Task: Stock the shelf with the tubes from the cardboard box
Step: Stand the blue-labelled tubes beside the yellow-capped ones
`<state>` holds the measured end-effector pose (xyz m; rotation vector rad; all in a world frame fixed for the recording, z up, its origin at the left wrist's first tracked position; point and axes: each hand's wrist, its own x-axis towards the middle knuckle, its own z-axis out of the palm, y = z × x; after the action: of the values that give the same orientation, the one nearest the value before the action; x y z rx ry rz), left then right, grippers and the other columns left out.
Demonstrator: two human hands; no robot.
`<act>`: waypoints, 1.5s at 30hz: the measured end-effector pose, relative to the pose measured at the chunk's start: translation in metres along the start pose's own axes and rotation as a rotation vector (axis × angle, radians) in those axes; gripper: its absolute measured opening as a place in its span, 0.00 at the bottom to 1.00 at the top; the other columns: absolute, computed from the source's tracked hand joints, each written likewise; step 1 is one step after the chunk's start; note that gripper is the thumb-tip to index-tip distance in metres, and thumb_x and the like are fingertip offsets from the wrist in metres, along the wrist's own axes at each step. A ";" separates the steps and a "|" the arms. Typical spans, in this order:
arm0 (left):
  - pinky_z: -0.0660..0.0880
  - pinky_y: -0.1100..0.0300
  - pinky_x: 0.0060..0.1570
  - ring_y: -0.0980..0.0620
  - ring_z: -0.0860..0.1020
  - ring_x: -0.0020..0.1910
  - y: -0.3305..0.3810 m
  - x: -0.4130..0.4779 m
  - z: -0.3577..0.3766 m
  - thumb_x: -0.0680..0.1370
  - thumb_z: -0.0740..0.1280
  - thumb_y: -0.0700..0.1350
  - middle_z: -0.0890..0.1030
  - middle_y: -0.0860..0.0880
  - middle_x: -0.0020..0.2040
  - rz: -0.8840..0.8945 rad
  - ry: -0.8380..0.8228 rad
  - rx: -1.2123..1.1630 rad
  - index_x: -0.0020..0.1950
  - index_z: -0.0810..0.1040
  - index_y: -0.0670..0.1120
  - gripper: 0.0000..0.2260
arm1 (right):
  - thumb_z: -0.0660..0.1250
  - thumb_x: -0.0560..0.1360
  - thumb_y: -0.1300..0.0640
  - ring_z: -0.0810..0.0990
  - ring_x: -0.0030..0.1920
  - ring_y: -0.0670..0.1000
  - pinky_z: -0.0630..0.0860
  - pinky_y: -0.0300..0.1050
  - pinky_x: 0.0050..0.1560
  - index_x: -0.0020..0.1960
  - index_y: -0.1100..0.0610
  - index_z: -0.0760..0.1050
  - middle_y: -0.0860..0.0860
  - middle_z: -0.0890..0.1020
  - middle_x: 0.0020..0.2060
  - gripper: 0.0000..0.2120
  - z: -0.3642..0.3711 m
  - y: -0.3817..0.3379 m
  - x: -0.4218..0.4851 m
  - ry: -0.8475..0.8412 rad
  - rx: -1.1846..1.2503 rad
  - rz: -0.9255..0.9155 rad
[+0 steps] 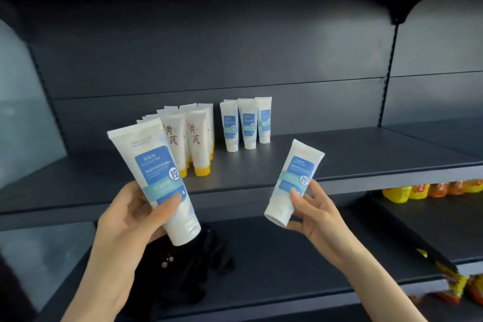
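Observation:
My left hand (pixel 130 219) grips a white tube with a blue label (pixel 154 165), cap down, tilted left, in front of the dark shelf (pixel 339 162). My right hand (pixel 313 214) holds a second white-and-blue tube (pixel 292 183) by its lower part, tilted right, just before the shelf's front edge. On the shelf stand three matching blue-label tubes (pixel 245 124) in a row at the back. To their left is a group of several white tubes with yellow caps (pixel 194 138). The cardboard box is out of view.
A lower shelf (pixel 287 256) holds a black bundle (pixel 188 266) below my left hand. Yellow and orange packets (pixel 431 191) line the lower shelf of the bay to the right, with more packets (pixel 460 287) at the bottom right. An upright post (pixel 389 65) divides the bays.

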<state>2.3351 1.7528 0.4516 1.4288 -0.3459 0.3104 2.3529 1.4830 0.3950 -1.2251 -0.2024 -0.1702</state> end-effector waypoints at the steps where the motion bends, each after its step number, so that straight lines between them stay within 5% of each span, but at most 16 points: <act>1: 0.80 0.63 0.38 0.52 0.83 0.49 0.000 0.003 0.001 0.50 0.79 0.63 0.84 0.50 0.50 0.005 0.008 -0.001 0.50 0.81 0.53 0.32 | 0.69 0.71 0.54 0.81 0.55 0.57 0.80 0.49 0.45 0.66 0.55 0.70 0.59 0.80 0.58 0.24 0.001 -0.001 0.007 -0.005 0.000 -0.004; 8: 0.80 0.59 0.37 0.52 0.82 0.49 -0.002 0.040 0.027 0.59 0.79 0.49 0.84 0.51 0.50 0.059 0.075 0.007 0.53 0.78 0.52 0.24 | 0.67 0.72 0.59 0.81 0.57 0.54 0.80 0.49 0.45 0.66 0.54 0.68 0.54 0.80 0.58 0.23 -0.021 -0.028 0.095 -0.012 -0.119 -0.150; 13: 0.78 0.52 0.46 0.53 0.82 0.49 -0.006 0.069 0.046 0.60 0.80 0.45 0.83 0.51 0.51 0.076 0.108 0.058 0.55 0.78 0.51 0.25 | 0.65 0.77 0.64 0.79 0.58 0.55 0.82 0.49 0.44 0.67 0.56 0.66 0.55 0.78 0.60 0.20 -0.049 -0.033 0.178 -0.028 -0.295 -0.191; 18: 0.77 0.52 0.50 0.53 0.81 0.51 -0.016 0.089 0.058 0.62 0.75 0.47 0.83 0.52 0.51 0.078 0.145 0.085 0.55 0.78 0.52 0.22 | 0.65 0.76 0.67 0.76 0.61 0.56 0.80 0.58 0.51 0.62 0.55 0.66 0.55 0.76 0.61 0.18 -0.071 -0.021 0.248 -0.007 -0.469 -0.113; 23: 0.76 0.50 0.51 0.53 0.81 0.53 -0.030 0.099 0.063 0.57 0.74 0.56 0.83 0.53 0.53 0.087 0.167 0.108 0.54 0.79 0.54 0.26 | 0.65 0.76 0.67 0.76 0.61 0.55 0.80 0.50 0.48 0.60 0.54 0.65 0.52 0.75 0.56 0.18 -0.087 -0.003 0.288 0.007 -0.562 -0.038; 28: 0.76 0.45 0.53 0.52 0.81 0.53 -0.037 0.106 0.066 0.62 0.79 0.47 0.83 0.53 0.52 0.071 0.169 0.114 0.55 0.78 0.53 0.23 | 0.68 0.75 0.63 0.75 0.62 0.54 0.75 0.58 0.61 0.62 0.54 0.66 0.53 0.76 0.60 0.19 -0.091 0.009 0.308 -0.005 -0.676 -0.046; 33: 0.76 0.49 0.50 0.53 0.81 0.53 -0.038 0.114 0.065 0.57 0.73 0.57 0.82 0.54 0.53 0.091 0.138 0.097 0.55 0.78 0.54 0.27 | 0.69 0.75 0.61 0.76 0.59 0.52 0.76 0.53 0.59 0.63 0.57 0.66 0.51 0.76 0.57 0.19 -0.085 0.012 0.320 0.041 -0.784 -0.041; 42: 0.81 0.56 0.44 0.53 0.82 0.52 -0.035 0.119 0.044 0.55 0.76 0.58 0.83 0.52 0.53 0.079 0.076 0.090 0.55 0.78 0.53 0.29 | 0.71 0.73 0.60 0.75 0.62 0.55 0.75 0.54 0.61 0.64 0.60 0.68 0.55 0.76 0.61 0.22 -0.083 0.015 0.332 0.168 -0.854 -0.003; 45: 0.80 0.59 0.46 0.53 0.81 0.53 -0.035 0.120 0.040 0.58 0.77 0.56 0.83 0.51 0.54 0.082 0.063 0.079 0.56 0.77 0.51 0.29 | 0.72 0.73 0.53 0.70 0.66 0.56 0.71 0.51 0.63 0.67 0.59 0.66 0.56 0.72 0.65 0.28 -0.081 0.010 0.329 0.228 -0.911 0.060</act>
<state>2.4566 1.7088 0.4736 1.4813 -0.3445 0.4386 2.6797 1.4030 0.4403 -2.0963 0.1358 -0.3707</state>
